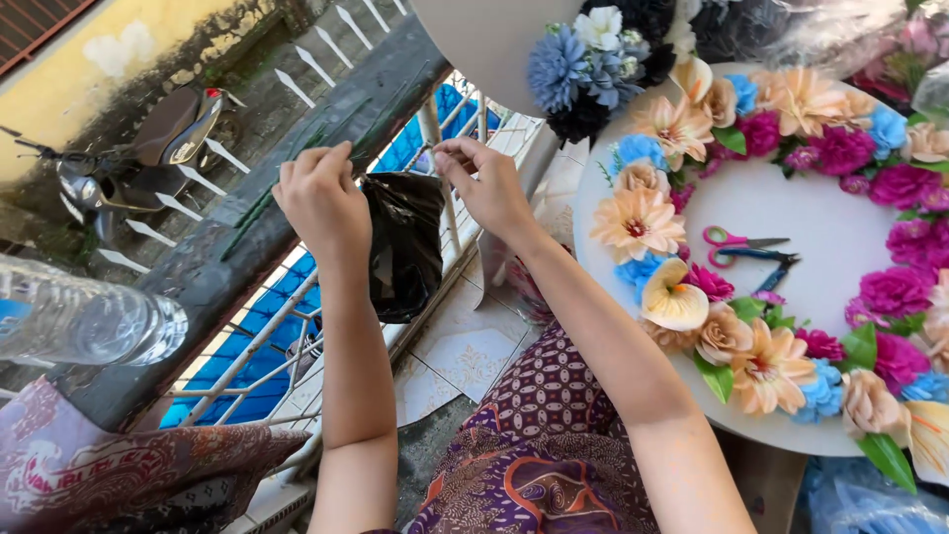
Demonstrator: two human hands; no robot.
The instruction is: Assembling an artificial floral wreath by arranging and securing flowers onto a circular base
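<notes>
Pinching thin green stems (297, 173) in our left hand (321, 203), we close our right hand (484, 183) on the black plastic bag (403, 242) hanging between them; the flower wreath (781, 237) to our right looks nearly filled.

Head-worn camera, looking down, close over raised hands (405, 198), single view

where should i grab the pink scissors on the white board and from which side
Judging by how they lie, take the pink scissors by the looped handles at their left end, coming from above over the bare middle of the white board. They lie flat with blades pointing right, and dark pliers sit just below them, so reaching down onto the loops avoids both the pliers and the flower ring.
</notes>
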